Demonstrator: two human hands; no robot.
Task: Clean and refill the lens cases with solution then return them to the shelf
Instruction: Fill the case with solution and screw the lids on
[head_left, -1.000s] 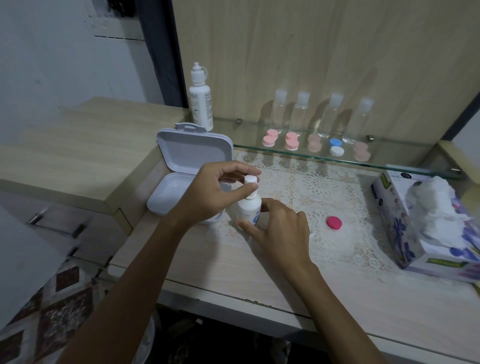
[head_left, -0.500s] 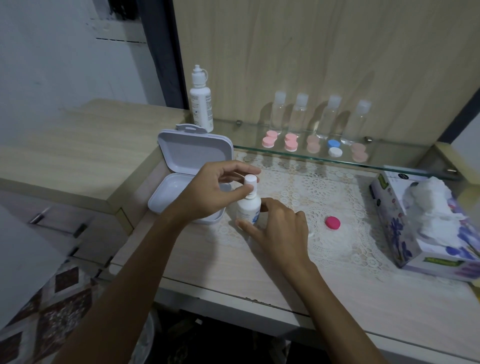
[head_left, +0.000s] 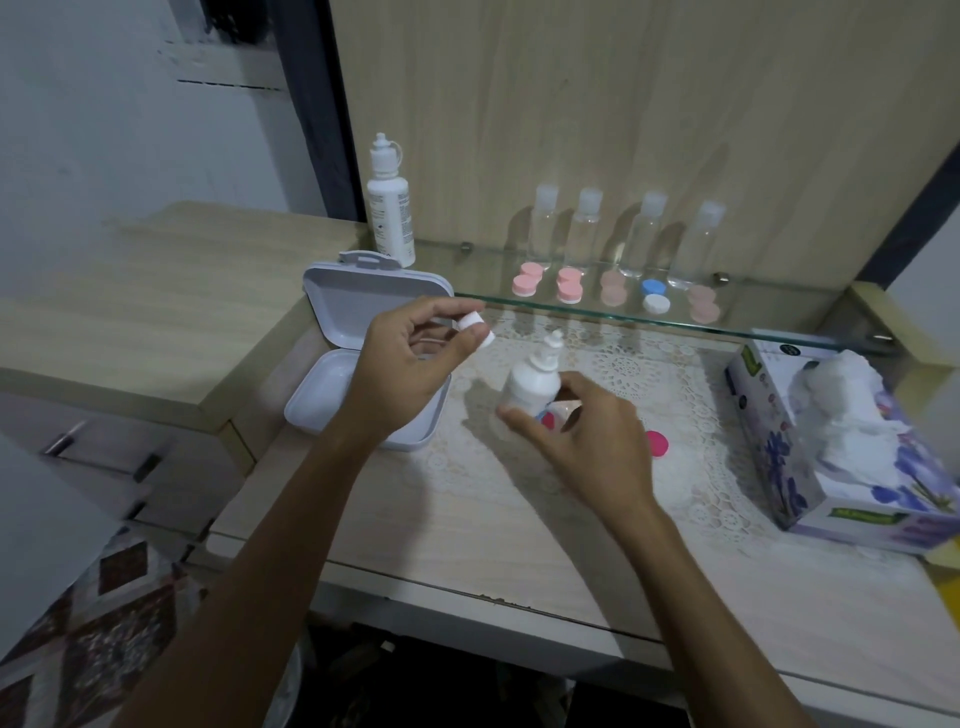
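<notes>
My right hand (head_left: 587, 447) grips a small white solution bottle (head_left: 535, 382) standing on the lace mat, its nozzle bare. My left hand (head_left: 405, 369) pinches the bottle's white cap (head_left: 475, 328) up and to the left of the nozzle. Part of a lens case (head_left: 556, 418) shows under my right fingers, and a loose pink lid (head_left: 657, 444) lies just right of that hand. Several pink lens cases (head_left: 527, 280) and a blue and white one (head_left: 653, 295) sit on the glass shelf (head_left: 571, 317).
An open white plastic box (head_left: 363, 358) sits left of the hands. A tall white bottle (head_left: 389, 202) and several clear bottles (head_left: 589, 231) stand on the shelf. A tissue box (head_left: 841, 447) stands at the right. A wooden cabinet top (head_left: 156, 301) lies to the left.
My left hand has lifted the cap off the small bottle and moved it up and left. The nozzle is now uncovered. My right hand still holds the bottle.
</notes>
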